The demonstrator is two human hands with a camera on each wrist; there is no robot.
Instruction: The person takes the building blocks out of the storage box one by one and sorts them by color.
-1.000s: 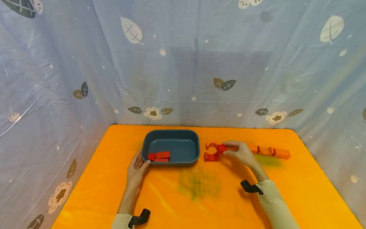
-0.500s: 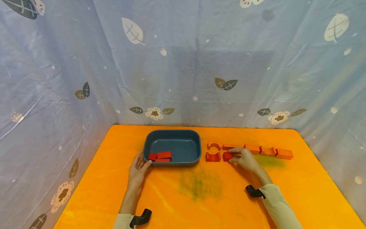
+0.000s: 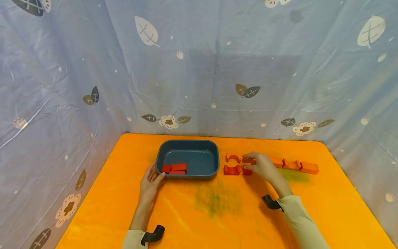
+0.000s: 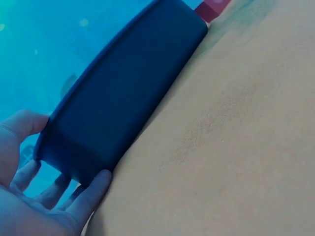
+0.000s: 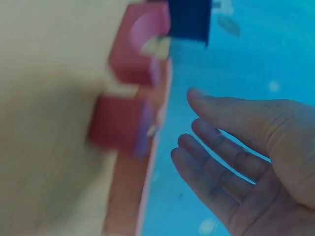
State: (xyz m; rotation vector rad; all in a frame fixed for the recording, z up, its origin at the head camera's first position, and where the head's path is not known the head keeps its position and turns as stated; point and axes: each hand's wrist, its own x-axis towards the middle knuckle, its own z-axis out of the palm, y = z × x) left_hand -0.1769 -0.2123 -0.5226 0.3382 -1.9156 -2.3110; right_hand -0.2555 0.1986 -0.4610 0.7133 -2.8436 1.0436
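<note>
My left hand [image 3: 149,185] grips the near left corner of a dark blue rectangular tray [image 3: 203,177], thumb at the rim and fingers against the outer wall. In the tray's near left part lie several red blocks [image 3: 178,167]. My right hand [image 3: 265,168] hovers over a small red cube block [image 3: 247,172], thumb and fingers apart and holding nothing. The right wrist view shows bare fingers [image 5: 197,167] beside the blurred cube. Left of the cube are a red arch block [image 3: 231,171] and an orange arch block [image 3: 233,157], their hollows facing each other.
Behind the right hand runs a row of orange blocks, partly hidden: a long block, a hollowed block [image 3: 291,165] and a rectangular block [image 3: 309,168] at the right end. The yellow tabletop [image 3: 199,221] meets a leaf-patterned curtain [image 3: 202,86] at the back and sides.
My right hand has moved the red cube away from the arch blocks to the right, set it down, let go and risen slightly. The left hand has stayed on the tray.
</note>
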